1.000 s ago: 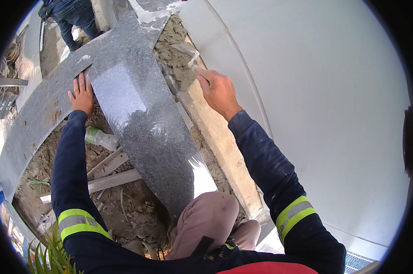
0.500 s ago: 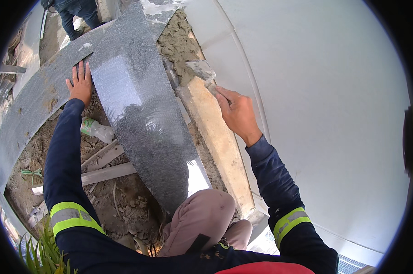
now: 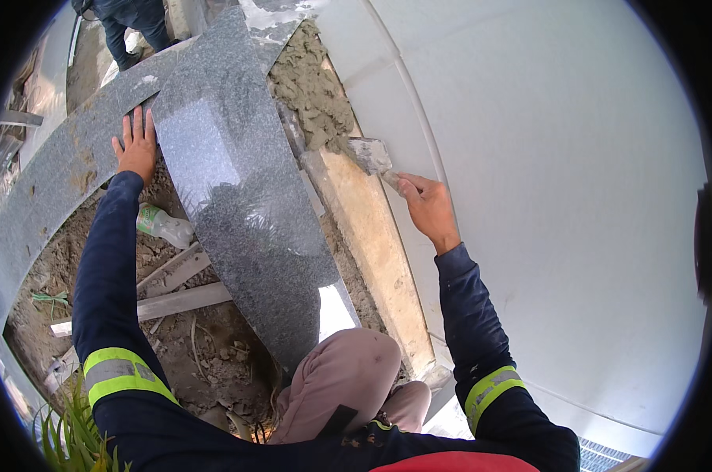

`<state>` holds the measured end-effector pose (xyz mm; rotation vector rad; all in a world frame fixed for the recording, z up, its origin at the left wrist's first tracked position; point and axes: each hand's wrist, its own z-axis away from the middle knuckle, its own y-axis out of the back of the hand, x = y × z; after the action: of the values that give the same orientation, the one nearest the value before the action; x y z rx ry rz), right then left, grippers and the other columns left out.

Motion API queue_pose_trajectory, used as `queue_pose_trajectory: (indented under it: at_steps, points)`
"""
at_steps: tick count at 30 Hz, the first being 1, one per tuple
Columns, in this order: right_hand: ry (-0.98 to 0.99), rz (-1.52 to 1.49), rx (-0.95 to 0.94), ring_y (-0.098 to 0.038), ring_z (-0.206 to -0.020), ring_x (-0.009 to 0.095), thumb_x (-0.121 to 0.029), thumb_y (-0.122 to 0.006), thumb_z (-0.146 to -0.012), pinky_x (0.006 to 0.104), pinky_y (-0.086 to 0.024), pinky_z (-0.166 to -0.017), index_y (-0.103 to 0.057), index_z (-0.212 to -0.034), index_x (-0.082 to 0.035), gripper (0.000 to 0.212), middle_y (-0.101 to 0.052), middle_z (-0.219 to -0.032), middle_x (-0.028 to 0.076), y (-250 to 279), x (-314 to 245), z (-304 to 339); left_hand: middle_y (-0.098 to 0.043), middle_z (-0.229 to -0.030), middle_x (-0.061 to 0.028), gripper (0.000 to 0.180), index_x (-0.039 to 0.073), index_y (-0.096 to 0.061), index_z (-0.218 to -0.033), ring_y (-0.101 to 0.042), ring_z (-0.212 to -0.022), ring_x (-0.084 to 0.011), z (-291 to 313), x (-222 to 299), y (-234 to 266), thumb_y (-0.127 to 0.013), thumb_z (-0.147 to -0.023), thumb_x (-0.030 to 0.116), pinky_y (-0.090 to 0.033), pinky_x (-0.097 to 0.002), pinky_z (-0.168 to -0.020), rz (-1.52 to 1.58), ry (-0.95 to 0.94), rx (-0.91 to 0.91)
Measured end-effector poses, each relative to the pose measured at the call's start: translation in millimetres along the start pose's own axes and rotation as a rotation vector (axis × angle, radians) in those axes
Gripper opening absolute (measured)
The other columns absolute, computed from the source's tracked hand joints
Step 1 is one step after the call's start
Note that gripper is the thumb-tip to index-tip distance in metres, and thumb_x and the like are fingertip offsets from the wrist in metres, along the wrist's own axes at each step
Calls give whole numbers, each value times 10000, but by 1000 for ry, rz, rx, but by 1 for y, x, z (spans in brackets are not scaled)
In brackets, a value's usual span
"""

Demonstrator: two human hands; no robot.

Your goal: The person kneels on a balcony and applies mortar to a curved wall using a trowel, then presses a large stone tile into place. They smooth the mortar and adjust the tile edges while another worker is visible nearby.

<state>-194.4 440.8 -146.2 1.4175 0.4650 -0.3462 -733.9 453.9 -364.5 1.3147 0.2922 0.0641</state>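
My right hand (image 3: 430,211) grips the handle of a trowel (image 3: 369,156), whose flat, mortar-smeared blade lies at the near end of a bed of grey wet mortar (image 3: 313,90). The mortar covers the far part of a pale ledge (image 3: 364,228) along the white wall. My left hand (image 3: 138,147) is spread flat, fingers apart, on the curved grey stone border (image 3: 73,161) beside the polished granite slab (image 3: 238,181). That long slab slants between my two hands, from the far border to my knee.
Below the slab's left side, a plastic bottle (image 3: 166,226) and pale wooden strips (image 3: 184,300) lie on rough soil (image 3: 222,354). A smooth white wall (image 3: 560,197) fills the right. Another person's legs (image 3: 128,31) stand at the far left. Green leaves (image 3: 77,433) rise at the lower left.
My right hand has drawn the trowel nearer and slightly right, and the mortar behind it looks more spread out. My left hand stays on the border.
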Motion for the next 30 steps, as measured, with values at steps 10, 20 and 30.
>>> queue_pose_trajectory:
  at_steps: [10, 20, 30]
  points:
    - [323, 601, -29, -695, -813, 395, -192, -617, -991, 488, -573, -704, -646, -1361, -82, 388, -691, -999, 174, -29, -9, 5, 39, -1775, -84, 932, 170, -46, -1697, -56, -1621, -393, -2, 11, 6, -517, -937, -98, -201, -706, -1221, -3, -9, -44]
    - [245, 598, -78, -698, -783, 368, -139, -648, -936, 504, -554, -676, -696, -1319, -148, 386, -685, -978, 126, -8, -15, 24, 34, -1775, -80, 946, 177, -32, -1696, -58, -1621, -392, -4, 5, 0, -523, -934, -95, -195, -713, -1219, -5, 15, -5]
    - [46, 7, -87, -748, -845, 363, -165, -645, -963, 400, -568, -766, -733, -1241, -1, 335, -733, -963, 285, 2, -75, 13, 18, -1777, -52, 867, 197, -48, -1697, -56, -1625, -372, 2, 9, 12, -474, -984, -52, -188, -712, -1223, -27, 19, -36]
